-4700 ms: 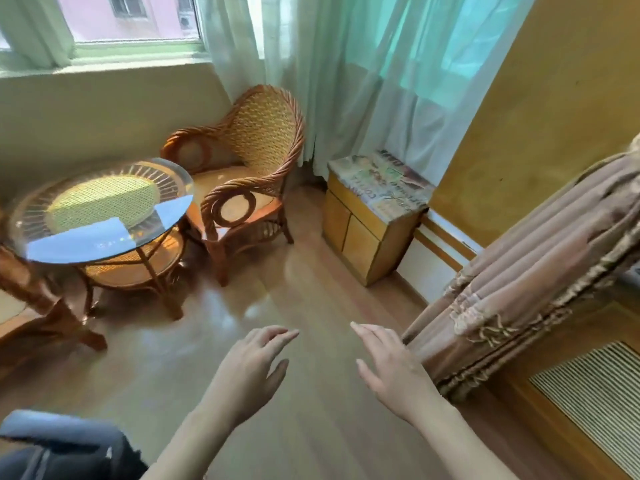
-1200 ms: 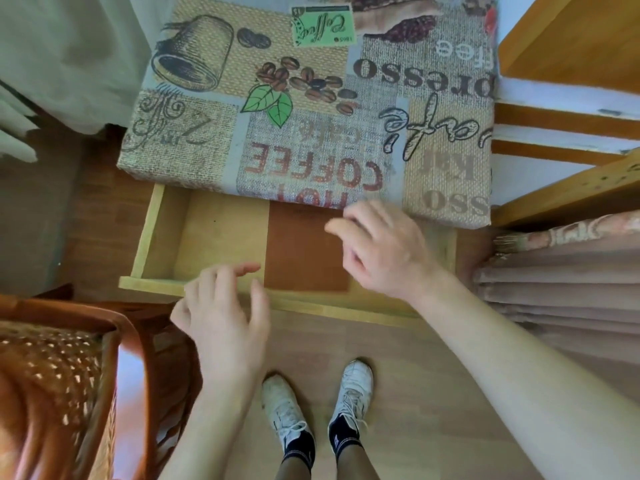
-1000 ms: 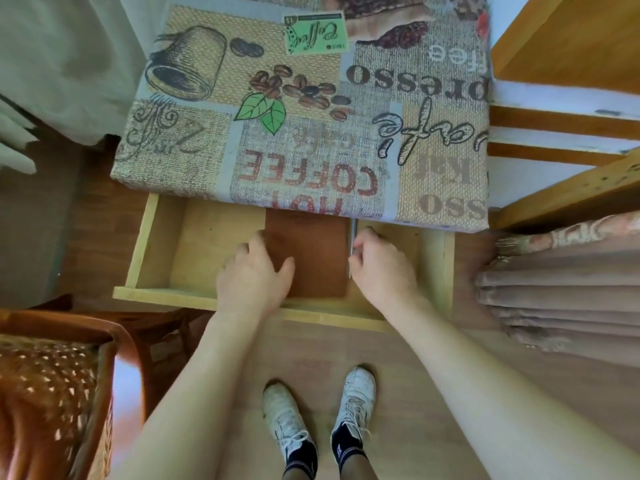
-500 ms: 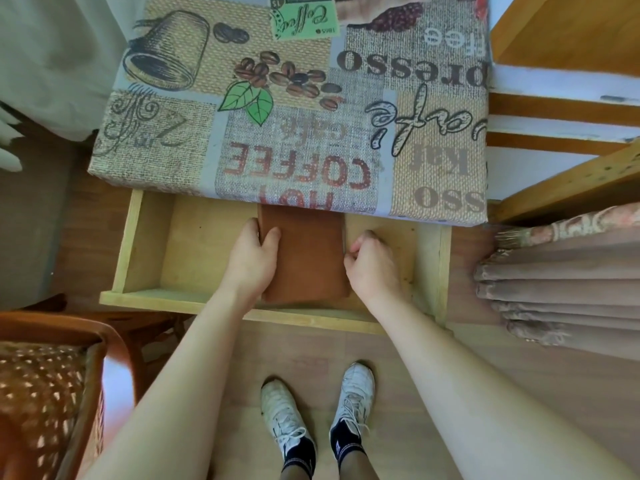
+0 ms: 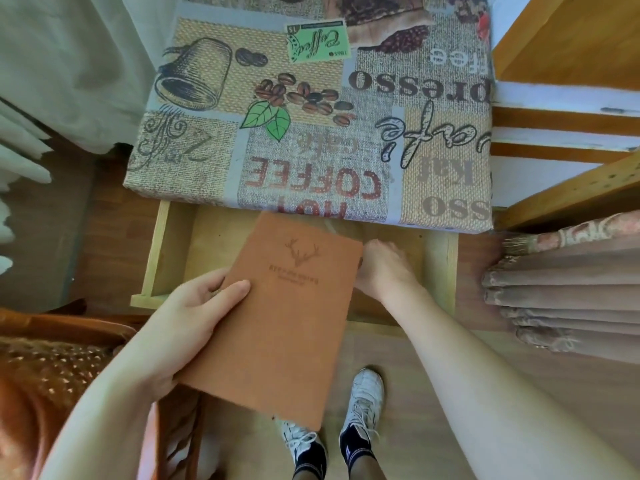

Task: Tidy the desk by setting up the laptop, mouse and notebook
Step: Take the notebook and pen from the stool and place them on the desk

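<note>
Fetching the notebook [image 5: 291,306] from the open drawer [image 5: 173,244].
Left hand [image 5: 187,327] fingers clamped on it — right hand [image 5: 384,271] steadies its edge, grip hidden; next, carry it out.

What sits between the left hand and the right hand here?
The notebook: the left hand grips its left edge, the right hand is at its right edge. Head view.

A lived-in room of a home: a low wooden cabinet [image 5: 440,268] draped in a coffee-themed burlap-print cloth [image 5: 311,109], pale sheer curtains [image 5: 62,64], a woven rattan chair [image 5: 52,368], wood-plank floor [image 5: 433,410] and a folded tasselled pinkish-brown bedspread [image 5: 568,289].
</note>
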